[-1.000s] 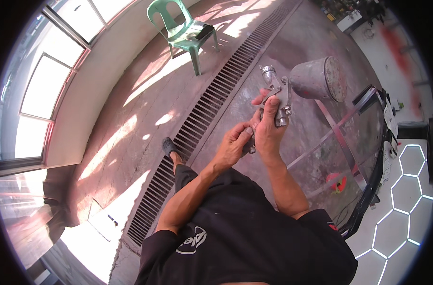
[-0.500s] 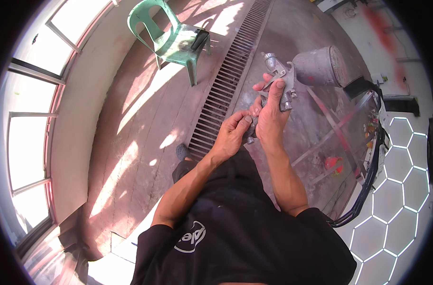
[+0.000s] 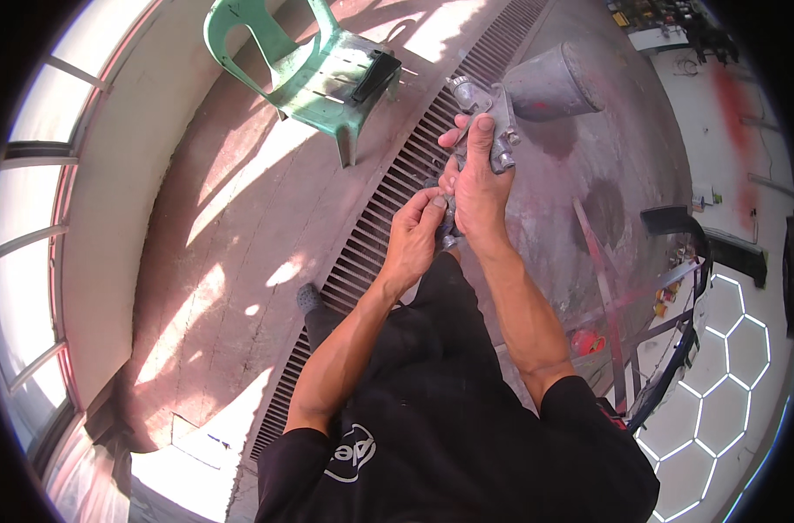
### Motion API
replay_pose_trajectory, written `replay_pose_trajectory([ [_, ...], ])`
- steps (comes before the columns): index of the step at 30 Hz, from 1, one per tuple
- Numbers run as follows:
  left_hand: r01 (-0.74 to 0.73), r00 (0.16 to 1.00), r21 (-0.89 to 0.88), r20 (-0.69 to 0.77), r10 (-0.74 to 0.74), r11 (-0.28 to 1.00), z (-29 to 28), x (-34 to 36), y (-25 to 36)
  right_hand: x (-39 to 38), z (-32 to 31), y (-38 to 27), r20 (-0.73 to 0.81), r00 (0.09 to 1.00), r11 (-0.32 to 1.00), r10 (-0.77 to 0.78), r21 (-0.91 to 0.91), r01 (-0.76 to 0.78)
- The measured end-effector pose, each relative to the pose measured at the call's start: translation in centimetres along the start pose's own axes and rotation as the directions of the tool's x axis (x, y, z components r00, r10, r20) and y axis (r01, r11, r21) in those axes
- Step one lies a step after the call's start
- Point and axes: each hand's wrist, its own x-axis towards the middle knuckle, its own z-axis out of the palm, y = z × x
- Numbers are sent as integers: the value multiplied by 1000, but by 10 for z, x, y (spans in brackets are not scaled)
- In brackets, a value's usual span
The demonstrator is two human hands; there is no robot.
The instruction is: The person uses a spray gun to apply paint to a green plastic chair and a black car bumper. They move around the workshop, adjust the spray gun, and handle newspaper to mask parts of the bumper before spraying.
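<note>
My right hand (image 3: 480, 196) is closed around the grip of a metal spray gun (image 3: 502, 122), which has a large grey, paint-stained cup (image 3: 549, 83) on it and points away from me. My thumb lies along the upper back of the gun. My left hand (image 3: 410, 240) pinches a small metal fitting (image 3: 449, 218) at the bottom of the grip, just beside my right hand's palm. The lower part of the grip is partly hidden by my fingers.
A green plastic chair (image 3: 310, 91) holding a dark flat object stands ahead-left, beside windows (image 3: 31, 200). A floor drain grate (image 3: 362, 244) runs diagonally. A metal stand (image 3: 698, 296) and red object (image 3: 589, 340) are right. Hexagonal lights (image 3: 719, 392) show at lower right.
My view has shifted, so the chair sits further left and nearer. The gun and both hands appear higher and slightly further left, in much the same grip.
</note>
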Motion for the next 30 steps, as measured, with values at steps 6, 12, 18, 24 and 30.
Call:
replay_pose_trajectory([
  [6, 0, 977, -110, -212, -23, 994, 24, 150, -71, 172, -40, 54, 144, 980, 980, 139, -162, -115],
  [12, -35, 939, -245, -340, -52, 969, 41, 260, -118, 292, -71, 107, 235, 943, 935, 234, -320, -153],
  [18, -92, 922, -301, -385, -33, 949, 28, 323, -158, 350, -76, 143, 263, 921, 879, 287, -454, -145],
  [24, -164, 902, -376, -432, -17, 912, 21, 362, -160, 394, -66, 171, 349, 882, 838, 317, -538, -88],
  [30, -218, 871, -383, -491, 1, 898, 7, 396, -171, 423, -52, 199, 440, 854, 836, 277, -549, 11],
])
